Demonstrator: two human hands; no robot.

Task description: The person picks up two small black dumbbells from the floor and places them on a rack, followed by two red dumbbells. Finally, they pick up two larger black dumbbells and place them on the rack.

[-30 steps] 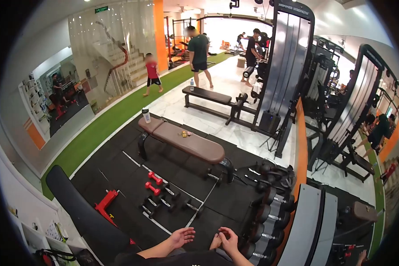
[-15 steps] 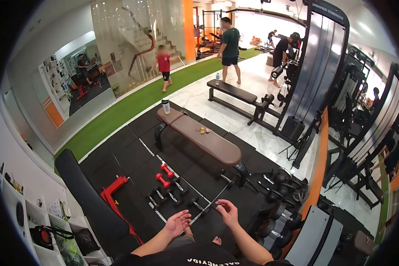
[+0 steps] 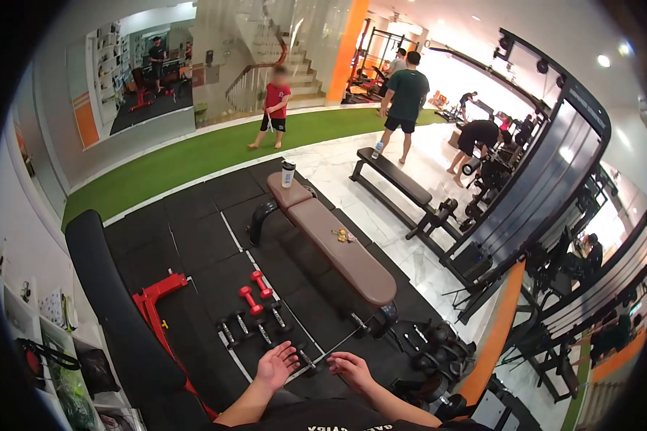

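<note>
On the left a black bench pad [image 3: 115,302] leans by a red frame [image 3: 154,294], & just right of it, near the person, red dumbbells [image 3: 255,291] and small black dumbbells [image 3: 266,332] lie on the mat, none picked up yet. Left hand [image 3: 275,365] is wide open, palm up, holding nothing, just over the nearest black ones; right hand [image 3: 350,368] is loose, empty too. Farther right, brown bench [image 3: 338,251] w/ a bottle [image 3: 287,173] on its far end.
</note>
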